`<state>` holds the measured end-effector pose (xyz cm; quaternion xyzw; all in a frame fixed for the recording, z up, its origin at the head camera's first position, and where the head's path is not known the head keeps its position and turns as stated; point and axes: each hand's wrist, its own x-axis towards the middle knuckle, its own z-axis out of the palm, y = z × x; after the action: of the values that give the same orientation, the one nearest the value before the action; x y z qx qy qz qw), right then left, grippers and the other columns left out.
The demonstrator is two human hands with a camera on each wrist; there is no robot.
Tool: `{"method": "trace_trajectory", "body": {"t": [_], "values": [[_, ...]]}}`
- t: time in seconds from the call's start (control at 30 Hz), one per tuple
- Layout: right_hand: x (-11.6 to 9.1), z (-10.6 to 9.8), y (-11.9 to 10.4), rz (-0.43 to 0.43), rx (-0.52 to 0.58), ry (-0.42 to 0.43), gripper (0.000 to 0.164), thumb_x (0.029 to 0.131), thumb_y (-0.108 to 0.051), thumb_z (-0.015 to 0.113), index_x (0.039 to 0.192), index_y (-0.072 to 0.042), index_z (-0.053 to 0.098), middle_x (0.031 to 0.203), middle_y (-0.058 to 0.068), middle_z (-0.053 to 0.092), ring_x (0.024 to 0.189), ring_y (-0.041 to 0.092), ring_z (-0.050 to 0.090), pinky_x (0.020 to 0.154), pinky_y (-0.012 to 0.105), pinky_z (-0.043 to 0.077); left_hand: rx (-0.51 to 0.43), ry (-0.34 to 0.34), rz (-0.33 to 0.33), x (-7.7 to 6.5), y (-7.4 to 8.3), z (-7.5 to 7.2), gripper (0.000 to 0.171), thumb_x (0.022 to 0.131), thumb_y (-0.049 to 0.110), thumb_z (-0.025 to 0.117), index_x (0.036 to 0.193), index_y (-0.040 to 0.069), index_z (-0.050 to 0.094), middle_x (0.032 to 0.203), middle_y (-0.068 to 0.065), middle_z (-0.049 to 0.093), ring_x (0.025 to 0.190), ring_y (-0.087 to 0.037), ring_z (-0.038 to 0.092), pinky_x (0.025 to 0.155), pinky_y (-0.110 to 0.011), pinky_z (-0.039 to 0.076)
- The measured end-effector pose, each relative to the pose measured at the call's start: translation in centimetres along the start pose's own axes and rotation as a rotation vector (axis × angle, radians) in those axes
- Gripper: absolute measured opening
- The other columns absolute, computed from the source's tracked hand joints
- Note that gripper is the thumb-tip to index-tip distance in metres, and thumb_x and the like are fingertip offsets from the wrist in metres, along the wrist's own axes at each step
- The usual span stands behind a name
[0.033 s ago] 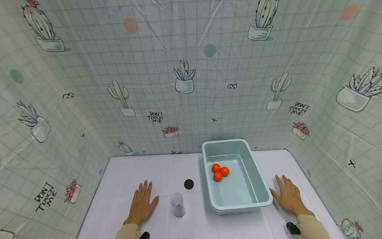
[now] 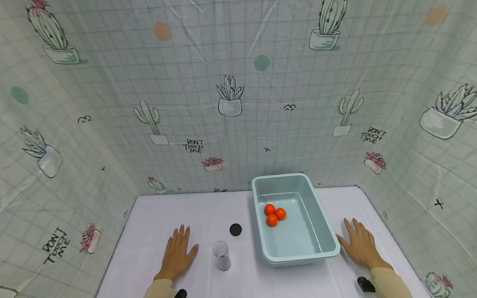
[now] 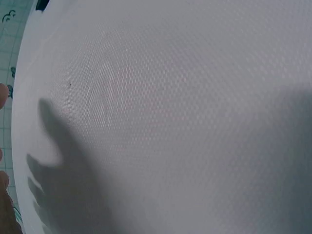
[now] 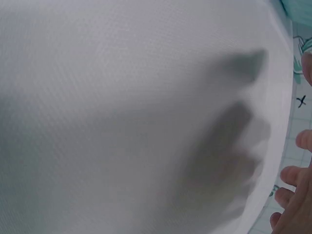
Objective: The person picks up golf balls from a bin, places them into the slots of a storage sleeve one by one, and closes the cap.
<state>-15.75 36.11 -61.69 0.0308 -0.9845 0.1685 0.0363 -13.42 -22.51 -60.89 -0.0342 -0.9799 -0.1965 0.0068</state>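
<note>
My left hand is over the left part of the table, fingers straight and thumb spread, holding nothing. To its right stands a clear plastic cup-like cylinder, with a small flat black disc behind it. A pale blue-green bin is right of centre, three small orange balls grouped inside towards its left wall. Just right of the bin is my right hand, fingers extended, its thumb tip close to the bin's rim. In the wrist views only fingers show at the edges, with hand shadows on the cloth.
A white cloth covers the table. Behind it and at both sides hangs a grid-patterned curtain with cactus drawings. Black wrist straps or mounts show by the sleeves.
</note>
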Motion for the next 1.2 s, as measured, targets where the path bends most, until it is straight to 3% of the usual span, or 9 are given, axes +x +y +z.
{"method": "trace_trajectory", "body": {"t": [0.1, 0.3, 0.43, 0.57, 0.77, 0.9, 1.0, 1.2], "values": [[0.0, -0.5, -0.2, -0.011, 0.005, 0.021, 0.075, 0.092, -0.047, 0.049, 0.139, 0.007, 0.026, 0.137, 0.038, 0.02, 0.123, 0.057, 0.017, 0.095, 0.07, 0.014, 0.001, -0.002, 0.002, -0.1, 0.0, 0.1, 0.071, 0.093, 0.046, 0.046, 0.145, 0.003, 0.024, 0.152, -0.018, 0.014, 0.138, -0.038, 0.007, 0.112, -0.052, 0.004], [1.1, -3.2, -2.0, -0.063, 0.042, 0.142, 0.072, 0.091, -0.038, 0.056, 0.139, 0.007, 0.027, 0.135, 0.038, 0.024, 0.12, 0.058, 0.022, 0.093, 0.072, 0.015, -0.036, 0.047, 0.029, -0.1, 0.4, -0.1, 0.069, 0.094, 0.046, 0.044, 0.145, 0.004, 0.025, 0.151, -0.018, 0.016, 0.137, -0.038, 0.011, 0.111, -0.053, 0.008], [2.0, -5.2, -3.8, -0.108, 0.074, 0.192, 0.07, 0.092, -0.035, 0.056, 0.141, 0.005, 0.025, 0.136, 0.037, 0.026, 0.121, 0.055, 0.024, 0.093, 0.072, 0.015, -0.135, 0.086, 0.056, 0.0, 1.1, -0.5, 0.067, 0.095, 0.044, 0.044, 0.145, 0.005, 0.024, 0.151, -0.016, 0.018, 0.136, -0.039, 0.014, 0.11, -0.055, 0.011], [2.8, -6.7, -5.6, -0.164, 0.109, 0.224, 0.068, 0.091, -0.032, 0.058, 0.141, 0.002, 0.027, 0.135, 0.034, 0.031, 0.121, 0.051, 0.029, 0.092, 0.07, 0.02, -0.297, 0.1, 0.11, 0.0, 1.9, -0.9, 0.062, 0.097, 0.036, 0.046, 0.146, 0.006, 0.023, 0.151, -0.014, 0.019, 0.136, -0.037, 0.017, 0.109, -0.056, 0.014], [3.4, -8.3, -8.7, -0.231, 0.166, 0.243, 0.065, 0.088, -0.025, 0.063, 0.139, 0.001, 0.032, 0.131, 0.029, 0.038, 0.118, 0.048, 0.034, 0.09, 0.069, 0.024, -0.582, 0.008, 0.141, -0.6, 3.0, -1.3, 0.057, 0.098, 0.024, 0.044, 0.149, 0.016, 0.018, 0.153, -0.007, 0.016, 0.138, -0.035, 0.014, 0.108, -0.06, 0.01], [3.6, -9.0, -10.6, -0.265, 0.197, 0.226, 0.065, 0.085, -0.021, 0.067, 0.137, 0.001, 0.036, 0.13, 0.027, 0.04, 0.117, 0.046, 0.037, 0.091, 0.067, 0.026, -0.712, -0.047, 0.15, -1.2, 3.8, -1.3, 0.062, 0.095, 0.02, 0.049, 0.148, 0.023, 0.018, 0.152, -0.005, 0.018, 0.136, -0.033, 0.019, 0.107, -0.06, 0.017], [3.7, -9.3, -11.9, -0.29, 0.222, 0.206, 0.063, 0.084, -0.019, 0.069, 0.135, 0.001, 0.038, 0.129, 0.025, 0.041, 0.116, 0.044, 0.039, 0.091, 0.064, 0.029, -0.76, -0.084, 0.182, -1.8, 4.7, -1.3, 0.07, 0.09, 0.015, 0.056, 0.147, 0.025, 0.018, 0.152, -0.005, 0.02, 0.134, -0.031, 0.026, 0.104, -0.058, 0.027], [3.9, -9.6, -13.9, -0.317, 0.284, 0.12, 0.061, 0.084, -0.019, 0.068, 0.135, 0.0, 0.04, 0.128, 0.02, 0.042, 0.116, 0.038, 0.041, 0.092, 0.06, 0.035, -0.763, -0.123, 0.271, -3.0, 7.3, -2.8, 0.077, 0.083, 0.017, 0.068, 0.146, 0.011, 0.023, 0.147, -0.017, 0.027, 0.127, -0.04, 0.034, 0.099, -0.052, 0.037]]}}
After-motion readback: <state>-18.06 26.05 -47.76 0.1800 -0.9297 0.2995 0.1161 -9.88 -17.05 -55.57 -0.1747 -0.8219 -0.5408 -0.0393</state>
